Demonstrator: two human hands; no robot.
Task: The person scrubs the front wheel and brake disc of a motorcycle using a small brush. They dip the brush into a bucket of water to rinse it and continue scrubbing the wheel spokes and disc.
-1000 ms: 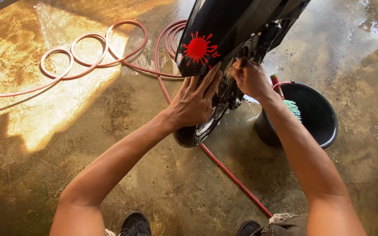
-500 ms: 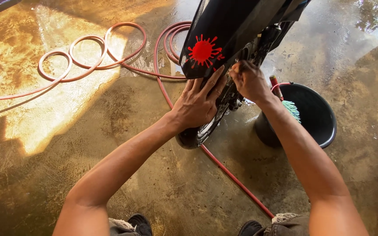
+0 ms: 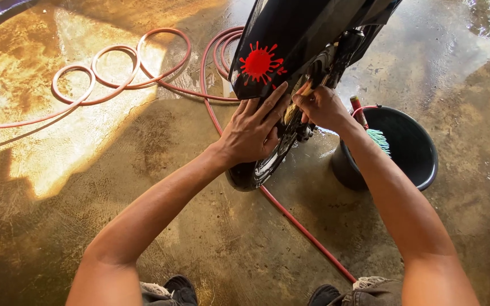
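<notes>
The left hand [image 3: 252, 131] lies flat with fingers spread, grasping nothing, against the wet black wheel [image 3: 262, 164] just under the lower edge of the black mudguard [image 3: 290, 39]. The right hand [image 3: 324, 106] is clenched around a small tool with a pale yellowish end [image 3: 291, 110] — a brush or rag, it is too small to tell — and presses it in between the wheel and the dark metal parts behind the mudguard.

By the look of it, this is the scrubbing stage of a wash: one hand steadies the wheel while the other works the tight gap. The next stroke would call for a firm brace from the left hand and a short, careful reach from the right, since the gap is narrow and the surfaces are wet.

The one mark in view is a red splash-shaped sticker [image 3: 260, 62] — round, with spiky rays — on the near face of the mudguard, just above the left hand. No lettering can be made out on it.

To the right, touching or just beside the wheel, stands a black bucket [image 3: 421, 164] holding a teal-bristled brush [image 3: 379, 140] and a red handle [image 3: 358, 110]. A red hose [image 3: 120, 73] coils on the wet concrete floor [image 3: 86, 170] far left and runs under the wheel toward the near right. Dark shoes [image 3: 180, 289] show at the near edge.
</notes>
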